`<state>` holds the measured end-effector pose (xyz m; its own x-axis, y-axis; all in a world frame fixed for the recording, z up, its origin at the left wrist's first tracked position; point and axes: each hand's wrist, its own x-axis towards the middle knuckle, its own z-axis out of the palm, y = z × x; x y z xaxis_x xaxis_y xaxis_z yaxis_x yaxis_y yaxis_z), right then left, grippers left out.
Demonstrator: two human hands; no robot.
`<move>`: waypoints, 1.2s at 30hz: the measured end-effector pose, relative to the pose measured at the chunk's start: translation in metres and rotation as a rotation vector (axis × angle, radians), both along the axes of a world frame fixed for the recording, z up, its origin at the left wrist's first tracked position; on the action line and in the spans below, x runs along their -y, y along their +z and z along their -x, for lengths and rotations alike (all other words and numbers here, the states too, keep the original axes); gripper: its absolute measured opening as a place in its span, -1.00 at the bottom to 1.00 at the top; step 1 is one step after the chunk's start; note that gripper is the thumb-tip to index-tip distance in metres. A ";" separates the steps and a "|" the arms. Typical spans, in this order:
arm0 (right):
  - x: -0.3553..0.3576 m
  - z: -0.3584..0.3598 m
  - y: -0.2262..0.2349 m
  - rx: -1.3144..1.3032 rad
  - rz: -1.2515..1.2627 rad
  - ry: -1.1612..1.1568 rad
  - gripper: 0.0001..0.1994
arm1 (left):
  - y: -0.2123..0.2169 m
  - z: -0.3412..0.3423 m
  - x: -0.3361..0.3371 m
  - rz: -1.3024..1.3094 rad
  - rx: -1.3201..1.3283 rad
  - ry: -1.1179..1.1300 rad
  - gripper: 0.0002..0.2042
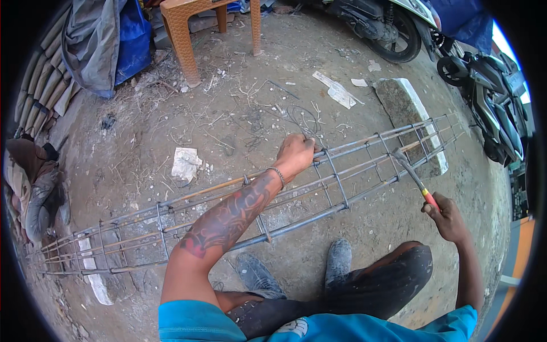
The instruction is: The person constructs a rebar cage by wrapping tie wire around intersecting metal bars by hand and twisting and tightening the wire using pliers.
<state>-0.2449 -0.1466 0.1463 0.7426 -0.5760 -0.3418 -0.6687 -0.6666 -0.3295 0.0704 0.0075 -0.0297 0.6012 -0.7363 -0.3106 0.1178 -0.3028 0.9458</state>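
A long rebar cage (336, 176) of thin steel bars and square stirrups stretches across the ground in front of me, from lower left to upper right. My left hand (297, 153) reaches over it and is closed around the far top bar beside a stirrup; its fingertips are partly hidden. In my right hand (449, 219) is a hammer (418, 181), gripped by its red and yellow handle. Its metal head is at the cage's bars, right of my left hand; whether it touches them I cannot tell.
A concrete block (407, 108) lies under the cage's right end, a pale strip (98, 285) under its left. Another person (40, 188) crouches at far left. Beyond stand an orange plastic chair (181, 40), motorbikes (493, 97) and a tarp (97, 45). Loose wire (303, 118) and paper scraps (186, 164) litter the dirt.
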 end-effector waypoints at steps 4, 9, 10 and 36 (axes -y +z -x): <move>-0.034 -0.108 0.040 -0.143 0.652 0.654 -0.76 | -0.017 0.000 0.010 -0.011 0.182 0.087 -0.68; -0.068 -0.175 0.059 -0.416 0.890 0.835 -0.76 | 0.004 0.003 0.002 -0.045 0.285 0.038 -0.67; -0.076 -0.183 0.060 -0.499 0.918 0.849 -0.77 | 0.007 0.000 -0.002 -0.034 0.219 -0.006 -0.68; -0.083 -0.252 0.052 -0.686 1.061 1.134 -0.83 | 0.005 0.003 -0.009 0.043 0.268 0.025 -0.78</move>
<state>0.0076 -0.0638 0.1982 0.8021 -0.0680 -0.5933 0.4446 -0.5954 0.6692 0.0675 0.0164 -0.0250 0.6756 -0.7295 -0.1067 -0.1319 -0.2619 0.9560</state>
